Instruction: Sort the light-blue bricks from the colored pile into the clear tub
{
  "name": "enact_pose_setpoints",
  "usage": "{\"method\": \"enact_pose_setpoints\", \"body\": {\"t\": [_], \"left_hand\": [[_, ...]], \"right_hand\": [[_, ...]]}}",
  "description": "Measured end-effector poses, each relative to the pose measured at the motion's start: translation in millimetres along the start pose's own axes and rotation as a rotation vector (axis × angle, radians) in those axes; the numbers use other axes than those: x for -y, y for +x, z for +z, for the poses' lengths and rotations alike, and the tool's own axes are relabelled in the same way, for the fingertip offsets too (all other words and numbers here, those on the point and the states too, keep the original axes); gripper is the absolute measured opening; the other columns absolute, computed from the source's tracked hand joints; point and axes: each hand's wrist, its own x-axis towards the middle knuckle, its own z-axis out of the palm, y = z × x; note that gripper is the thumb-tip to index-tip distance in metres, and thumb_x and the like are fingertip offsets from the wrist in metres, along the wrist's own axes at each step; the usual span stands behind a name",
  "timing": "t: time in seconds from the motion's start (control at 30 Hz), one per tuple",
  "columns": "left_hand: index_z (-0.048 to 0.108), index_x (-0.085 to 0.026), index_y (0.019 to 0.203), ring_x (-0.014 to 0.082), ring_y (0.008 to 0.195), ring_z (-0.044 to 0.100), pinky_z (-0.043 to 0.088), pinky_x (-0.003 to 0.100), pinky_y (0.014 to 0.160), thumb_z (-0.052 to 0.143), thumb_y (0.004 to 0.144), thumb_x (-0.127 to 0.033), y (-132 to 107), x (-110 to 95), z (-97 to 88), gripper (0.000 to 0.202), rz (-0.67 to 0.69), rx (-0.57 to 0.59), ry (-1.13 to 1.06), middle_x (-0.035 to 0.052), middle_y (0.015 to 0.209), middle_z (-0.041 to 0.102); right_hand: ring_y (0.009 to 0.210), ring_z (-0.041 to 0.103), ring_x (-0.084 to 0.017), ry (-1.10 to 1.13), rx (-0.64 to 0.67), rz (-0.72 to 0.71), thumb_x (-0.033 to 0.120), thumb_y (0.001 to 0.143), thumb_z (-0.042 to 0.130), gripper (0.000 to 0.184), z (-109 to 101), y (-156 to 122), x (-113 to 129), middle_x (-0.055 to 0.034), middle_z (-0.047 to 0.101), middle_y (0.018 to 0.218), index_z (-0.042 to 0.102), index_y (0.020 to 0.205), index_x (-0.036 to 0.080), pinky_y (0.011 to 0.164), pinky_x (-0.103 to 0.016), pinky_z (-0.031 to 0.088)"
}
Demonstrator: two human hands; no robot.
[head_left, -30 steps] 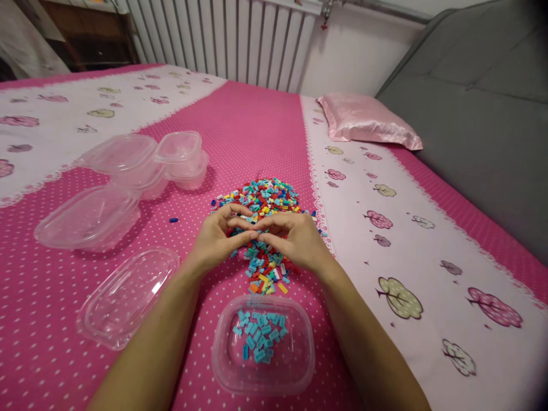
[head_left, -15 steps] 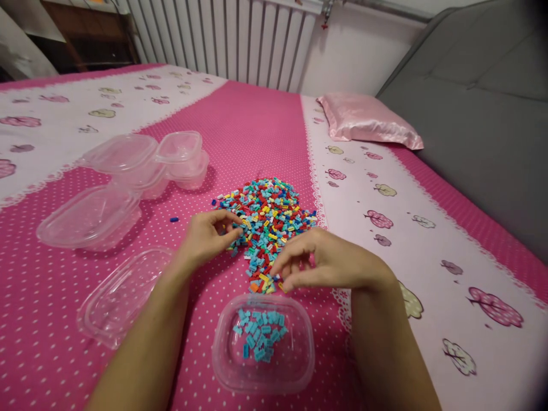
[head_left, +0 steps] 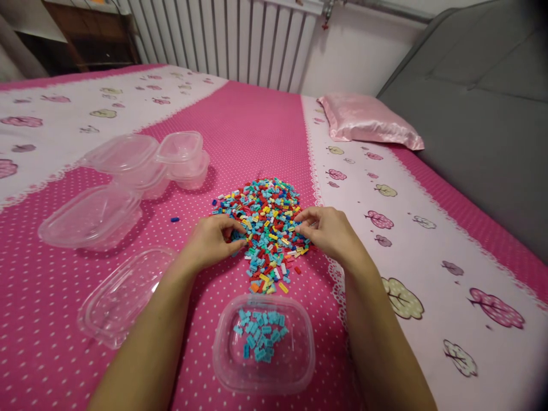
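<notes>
A heap of small, many-coloured toy building bricks (head_left: 274, 214) is spread over the pink bedspread. At its left edge is my left hand (head_left: 216, 238), fingers curled and thumb close to the fingertips; anything between them is too small to make out. My right hand (head_left: 327, 231) reaches into the heap's right side, its thumb and bent fingers a little apart, with no brick visible in them. Nearer to me stands a clear plastic container (head_left: 299, 371), holding a cluster of light-blue bricks (head_left: 261, 334).
A clear lid or shallow tray (head_left: 96, 308) lies beside my left forearm. Further left are lidded clear containers (head_left: 92, 217), some stacked (head_left: 184, 154). One blue brick (head_left: 174, 219) lies apart. A pink pillow (head_left: 368, 117) rests by the grey headboard (head_left: 479, 103).
My right hand has moved away from above the heap's near end to its right side, uncovering bricks there. My left hand has shifted only slightly. The container's bricks look unchanged.
</notes>
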Motion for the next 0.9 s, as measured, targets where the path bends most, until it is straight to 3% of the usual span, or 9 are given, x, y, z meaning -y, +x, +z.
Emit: {"method": "enact_pose_setpoints", "body": {"t": [0.2, 0.37, 0.53, 0.73, 0.9], "left_hand": [[0.073, -0.016, 0.083, 0.0132, 0.05, 0.048, 0.038, 0.025, 0.052, 0.058, 0.067, -0.028, 2.0, -3.5, -2.7, 0.025, -0.088, -0.123, 0.057, -0.0006, 0.058, 0.059], [0.073, -0.018, 0.089, 0.0149, 0.054, 0.051, 0.04, 0.026, 0.056, 0.059, 0.065, -0.026, 2.6, -0.4, 0.7, 0.029, -0.053, -0.11, 0.139, 0.0006, 0.064, 0.063], [0.074, -0.015, 0.094, 0.0144, 0.051, 0.049, 0.04, 0.027, 0.056, 0.057, 0.069, -0.027, 3.4, -3.2, -0.2, 0.032, -0.124, -0.074, 0.119, 0.0, 0.06, 0.059], [0.075, -0.014, 0.093, 0.0192, 0.068, 0.053, 0.042, 0.03, 0.066, 0.058, 0.072, -0.027, 4.9, -0.2, 1.9, 0.029, 0.002, -0.09, 0.217, 0.0055, 0.073, 0.059], [0.073, -0.016, 0.104, 0.019, 0.067, 0.053, 0.042, 0.03, 0.065, 0.056, 0.079, -0.027, 4.8, 6.5, 9.0, 0.032, 0.056, -0.062, 0.223, 0.0052, 0.075, 0.057]], "right_hand": [[0.064, 0.06, -0.014, -0.006, 0.045, 0.0, 0.021, 0.073, 0.064, 0.016, 2.0, 2.4, -1.0, -0.0032, 0.069, 0.073, 0.071, 0.087, 0.019, 0.058, -0.026, 0.042], [0.064, 0.059, -0.014, -0.002, 0.044, 0.008, 0.02, 0.072, 0.064, 0.017, 2.7, 3.2, -2.5, -0.0035, 0.069, 0.074, 0.071, 0.088, 0.018, 0.058, -0.026, 0.041], [0.063, 0.059, -0.014, -0.014, 0.028, 0.003, 0.019, 0.072, 0.064, 0.017, 3.7, 3.2, -3.6, -0.0027, 0.069, 0.074, 0.071, 0.087, 0.019, 0.058, -0.025, 0.04], [0.066, 0.06, -0.013, -0.026, 0.024, 0.028, 0.019, 0.073, 0.065, 0.017, 4.6, 3.2, -1.3, -0.0017, 0.07, 0.075, 0.072, 0.088, 0.02, 0.059, -0.025, 0.04], [0.064, 0.06, -0.013, -0.037, 0.038, 0.028, 0.019, 0.074, 0.065, 0.016, 6.0, 3.6, -0.3, -0.0012, 0.069, 0.073, 0.071, 0.088, 0.02, 0.059, -0.025, 0.04]]}}
